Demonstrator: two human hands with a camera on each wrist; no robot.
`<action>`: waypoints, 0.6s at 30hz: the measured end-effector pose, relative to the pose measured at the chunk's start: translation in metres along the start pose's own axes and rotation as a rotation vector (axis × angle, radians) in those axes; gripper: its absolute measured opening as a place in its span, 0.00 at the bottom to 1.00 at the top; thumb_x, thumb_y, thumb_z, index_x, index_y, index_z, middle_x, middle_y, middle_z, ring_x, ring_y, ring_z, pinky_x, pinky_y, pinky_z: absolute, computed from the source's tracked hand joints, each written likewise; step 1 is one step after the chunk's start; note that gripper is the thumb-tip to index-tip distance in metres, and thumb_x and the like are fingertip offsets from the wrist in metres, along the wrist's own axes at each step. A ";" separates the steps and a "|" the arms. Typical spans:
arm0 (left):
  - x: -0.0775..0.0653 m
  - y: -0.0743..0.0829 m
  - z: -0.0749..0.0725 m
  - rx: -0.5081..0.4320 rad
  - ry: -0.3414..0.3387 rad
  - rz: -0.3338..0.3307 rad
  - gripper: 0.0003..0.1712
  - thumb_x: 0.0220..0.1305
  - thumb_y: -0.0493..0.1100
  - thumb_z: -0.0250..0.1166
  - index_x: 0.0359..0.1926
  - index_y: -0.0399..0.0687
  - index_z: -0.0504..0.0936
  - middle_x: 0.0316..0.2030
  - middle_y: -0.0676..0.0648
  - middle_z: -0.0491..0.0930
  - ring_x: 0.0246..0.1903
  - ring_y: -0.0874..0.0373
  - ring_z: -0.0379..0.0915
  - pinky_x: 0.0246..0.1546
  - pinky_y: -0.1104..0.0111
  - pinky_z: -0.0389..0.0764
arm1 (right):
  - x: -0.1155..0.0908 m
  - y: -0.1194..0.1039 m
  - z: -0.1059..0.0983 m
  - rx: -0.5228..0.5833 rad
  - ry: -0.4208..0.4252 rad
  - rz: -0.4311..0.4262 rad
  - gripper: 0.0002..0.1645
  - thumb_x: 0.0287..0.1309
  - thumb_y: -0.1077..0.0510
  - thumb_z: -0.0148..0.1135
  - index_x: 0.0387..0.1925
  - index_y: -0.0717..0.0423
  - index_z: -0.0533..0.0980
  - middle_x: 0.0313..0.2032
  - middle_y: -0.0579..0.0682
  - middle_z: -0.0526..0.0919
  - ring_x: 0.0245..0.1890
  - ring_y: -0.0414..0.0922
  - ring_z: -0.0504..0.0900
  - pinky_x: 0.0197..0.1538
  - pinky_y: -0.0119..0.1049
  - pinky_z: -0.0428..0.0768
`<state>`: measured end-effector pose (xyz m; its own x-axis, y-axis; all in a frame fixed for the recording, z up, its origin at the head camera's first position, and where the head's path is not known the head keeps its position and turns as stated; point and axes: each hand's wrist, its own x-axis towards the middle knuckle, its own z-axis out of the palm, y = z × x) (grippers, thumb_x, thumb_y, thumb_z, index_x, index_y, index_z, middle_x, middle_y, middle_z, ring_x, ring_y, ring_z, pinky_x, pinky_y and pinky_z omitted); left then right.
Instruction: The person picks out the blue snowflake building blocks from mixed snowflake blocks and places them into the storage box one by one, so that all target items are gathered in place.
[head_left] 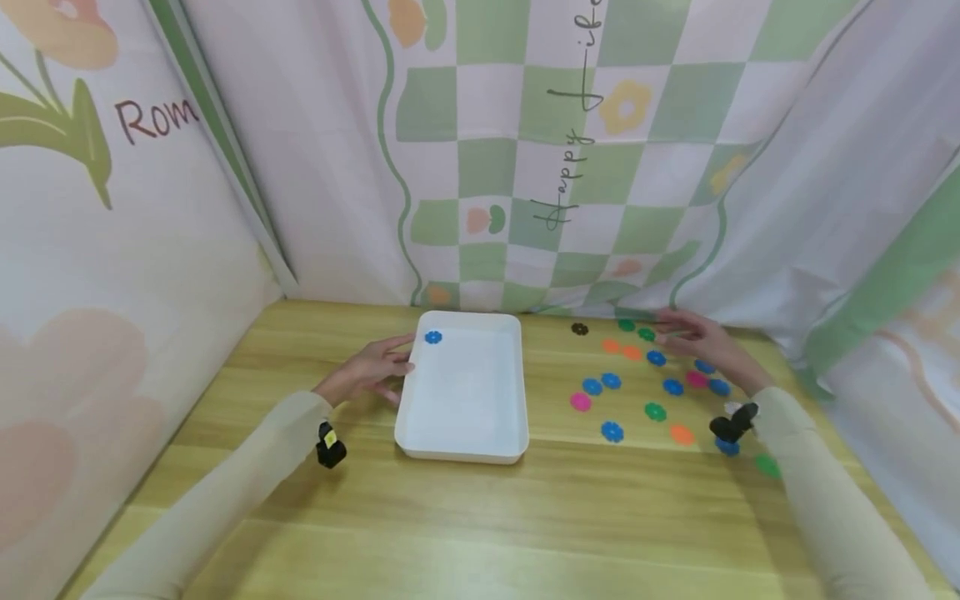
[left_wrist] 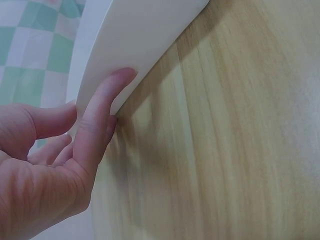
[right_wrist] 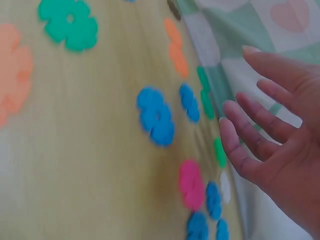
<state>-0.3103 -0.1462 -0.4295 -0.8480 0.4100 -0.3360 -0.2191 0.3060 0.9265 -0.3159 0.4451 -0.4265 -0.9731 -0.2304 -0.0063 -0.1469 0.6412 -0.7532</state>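
Observation:
A white rectangular tray (head_left: 465,400) lies on the table with one blue flower-shaped plastic disc (head_left: 433,337) inside, near its far left corner. At the tray's left side is my left hand (head_left: 375,367). In the left wrist view, its loosely bent fingers (left_wrist: 97,107) rest against the tray's outer wall (left_wrist: 145,35). My right hand (head_left: 697,337) hovers over the far right of the table, beside green discs (head_left: 647,334), its fingers spread and slightly bent. The right wrist view shows nothing in that palm (right_wrist: 285,175).
Right of the tray, flower discs are scattered: several blue (head_left: 612,432), some orange (head_left: 682,434), pink (head_left: 581,402), green (head_left: 656,412) and one dark brown (head_left: 580,329). A checked curtain (head_left: 487,175) hangs along the table's back edge, with more cloth at both sides.

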 end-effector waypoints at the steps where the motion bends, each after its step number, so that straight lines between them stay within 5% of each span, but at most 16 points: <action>1: 0.000 0.000 0.000 -0.006 0.000 -0.002 0.40 0.80 0.35 0.56 0.85 0.52 0.50 0.79 0.32 0.56 0.72 0.35 0.67 0.37 0.61 0.93 | -0.003 0.002 -0.001 -0.006 -0.019 -0.002 0.39 0.77 0.52 0.60 0.79 0.62 0.58 0.69 0.63 0.74 0.56 0.40 0.80 0.54 0.37 0.87; 5: 0.001 -0.001 0.000 -0.017 0.000 -0.005 0.41 0.80 0.34 0.56 0.85 0.52 0.49 0.79 0.31 0.55 0.72 0.34 0.66 0.38 0.60 0.93 | -0.011 0.009 -0.001 -0.025 -0.091 0.005 0.42 0.76 0.51 0.61 0.81 0.59 0.56 0.71 0.69 0.69 0.63 0.64 0.77 0.56 0.46 0.88; 7: 0.001 -0.002 -0.001 -0.023 0.002 -0.006 0.41 0.80 0.34 0.56 0.85 0.53 0.49 0.79 0.31 0.55 0.72 0.34 0.65 0.39 0.59 0.93 | -0.013 0.012 0.001 -0.043 -0.106 0.022 0.43 0.76 0.50 0.62 0.81 0.59 0.55 0.71 0.70 0.69 0.65 0.68 0.74 0.60 0.48 0.85; 18: 0.005 -0.006 -0.002 -0.050 0.015 -0.025 0.40 0.80 0.35 0.56 0.84 0.57 0.51 0.80 0.33 0.56 0.74 0.33 0.62 0.40 0.56 0.93 | -0.014 0.026 0.015 -0.120 -0.084 0.117 0.46 0.72 0.43 0.65 0.81 0.56 0.58 0.68 0.63 0.73 0.57 0.47 0.74 0.51 0.28 0.80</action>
<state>-0.3143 -0.1471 -0.4366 -0.8489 0.3896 -0.3573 -0.2645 0.2723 0.9252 -0.3039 0.4540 -0.4562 -0.9674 -0.2061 -0.1474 -0.0589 0.7487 -0.6603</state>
